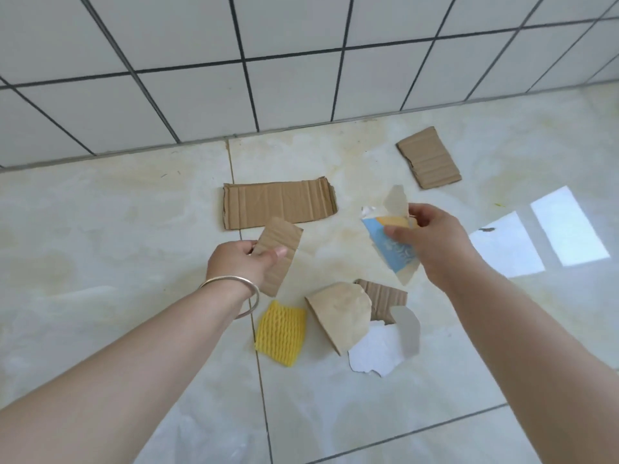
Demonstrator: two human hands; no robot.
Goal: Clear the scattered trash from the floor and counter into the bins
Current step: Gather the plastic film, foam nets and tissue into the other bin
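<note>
My left hand (246, 262), with a silver bangle on the wrist, is shut on a small strip of brown cardboard (281, 249). My right hand (432, 242) grips a torn blue, yellow and white carton piece (390, 244). On the glossy floor lie a long cardboard sheet (279, 202), a smaller cardboard piece (428, 157) at the far right, a yellow foam net (281, 333), a tan paper piece (341, 313), a corrugated scrap (383, 296) partly under it, and torn white paper (378, 353).
A white tiled wall (301, 61) with dark grout rises behind the trash. Pale marble floor tiles (100, 229) spread all around. Window light reflects on the floor at right (549, 236). No bin is in view.
</note>
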